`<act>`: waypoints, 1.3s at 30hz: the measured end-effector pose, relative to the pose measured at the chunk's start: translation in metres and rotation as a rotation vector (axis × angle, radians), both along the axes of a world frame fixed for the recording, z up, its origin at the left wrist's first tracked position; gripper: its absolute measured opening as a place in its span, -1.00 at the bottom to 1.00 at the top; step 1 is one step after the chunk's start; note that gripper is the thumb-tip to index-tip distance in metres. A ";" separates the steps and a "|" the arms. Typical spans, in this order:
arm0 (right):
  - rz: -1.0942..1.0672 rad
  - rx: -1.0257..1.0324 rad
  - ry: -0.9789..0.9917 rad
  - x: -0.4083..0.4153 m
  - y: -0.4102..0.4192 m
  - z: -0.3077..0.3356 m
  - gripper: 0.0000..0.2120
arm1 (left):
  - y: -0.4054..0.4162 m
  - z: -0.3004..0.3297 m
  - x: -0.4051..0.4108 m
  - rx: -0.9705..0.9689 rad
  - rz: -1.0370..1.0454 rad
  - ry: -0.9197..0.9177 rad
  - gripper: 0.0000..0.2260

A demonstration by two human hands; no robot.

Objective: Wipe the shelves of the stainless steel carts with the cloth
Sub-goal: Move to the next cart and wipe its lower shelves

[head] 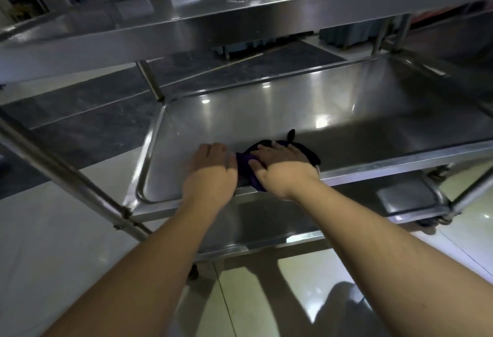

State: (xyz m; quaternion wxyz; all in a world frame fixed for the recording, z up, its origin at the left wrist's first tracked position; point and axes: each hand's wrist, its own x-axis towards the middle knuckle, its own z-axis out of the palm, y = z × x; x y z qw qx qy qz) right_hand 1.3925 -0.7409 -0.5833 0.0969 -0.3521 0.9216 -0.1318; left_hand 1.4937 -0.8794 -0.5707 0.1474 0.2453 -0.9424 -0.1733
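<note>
A stainless steel cart fills the view, and its middle shelf lies in front of me. A dark purple cloth sits bunched on that shelf near the front rim. My right hand lies flat on top of the cloth with straight fingers, pressing it down. My left hand rests flat on the bare shelf just left of the cloth, its fingertips touching the cloth's edge. Part of the cloth is hidden under my right hand.
The cart's top shelf overhangs close above. A lower shelf shows beneath my forearms. A slanted steel post stands at the left and another upright at the shelf's far left corner. A second cart stands at the right on the tiled floor.
</note>
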 end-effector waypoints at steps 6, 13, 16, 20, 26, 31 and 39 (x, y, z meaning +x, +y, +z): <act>-0.026 -0.041 0.050 -0.020 0.035 -0.004 -0.53 | 0.010 -0.016 -0.038 -0.072 -0.069 -0.031 -0.70; -0.250 0.006 0.132 -0.098 0.161 -0.011 -0.51 | 0.007 -0.035 -0.047 -0.040 -0.058 -0.143 -0.66; -0.364 0.015 0.161 -0.139 0.218 -0.010 -0.48 | 0.005 -0.034 -0.048 -0.053 -0.041 -0.188 -0.57; -0.551 0.020 0.142 -0.196 0.291 -0.010 -0.40 | 0.005 -0.035 -0.047 -0.091 -0.035 -0.222 -0.53; -0.804 0.020 0.122 -0.251 0.299 -0.012 -0.45 | 0.006 -0.039 -0.049 -0.122 -0.026 -0.234 -0.47; -0.567 -0.081 0.172 -0.231 0.179 -0.012 -0.51 | 0.005 -0.040 -0.051 -0.130 -0.029 -0.230 -0.34; 0.111 -0.118 0.180 -0.115 -0.002 -0.017 -0.49 | 0.001 -0.044 -0.050 -0.142 -0.044 -0.238 -0.40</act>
